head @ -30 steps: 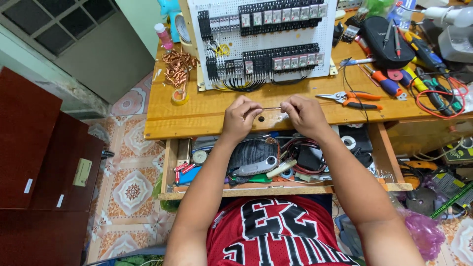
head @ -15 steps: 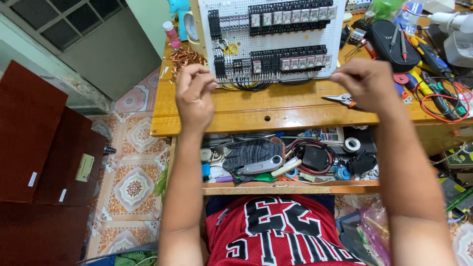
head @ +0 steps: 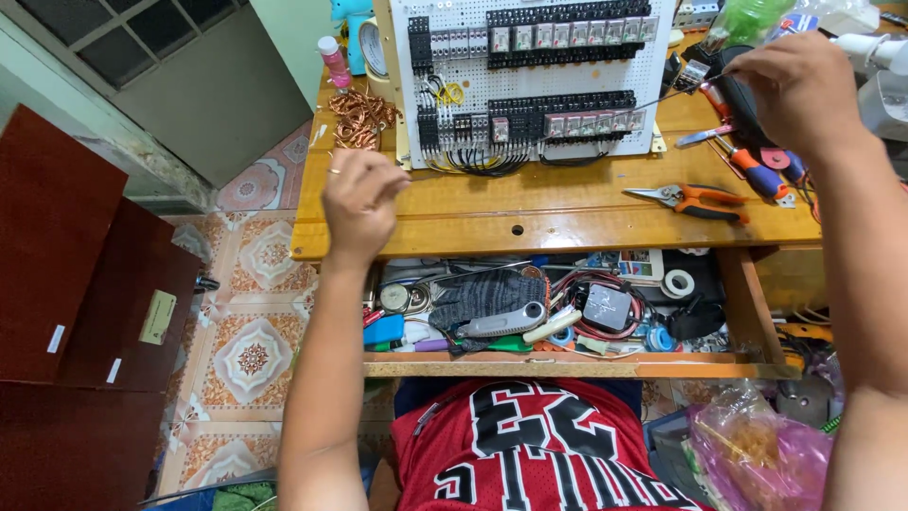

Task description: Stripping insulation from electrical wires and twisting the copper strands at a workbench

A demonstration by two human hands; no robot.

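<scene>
While both arms are raised wide apart, a thin dark wire runs taut between them, its long axis left-low to right-high across the white perforated relay board. Right hand pinches one end; left hand, fingers curled, pinches the other above the wooden surface.

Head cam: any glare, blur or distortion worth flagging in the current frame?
Head view: even, soft daylight, with no hard shadows on the wooden table. The white pegboard panel is bright but not blown out. Wide-angle distortion bows the table edge and stretches both forearms. The left hand and right hand are slightly soft, while the thin wire stays barely resolvable. The open drawer sits dimmer.
</scene>
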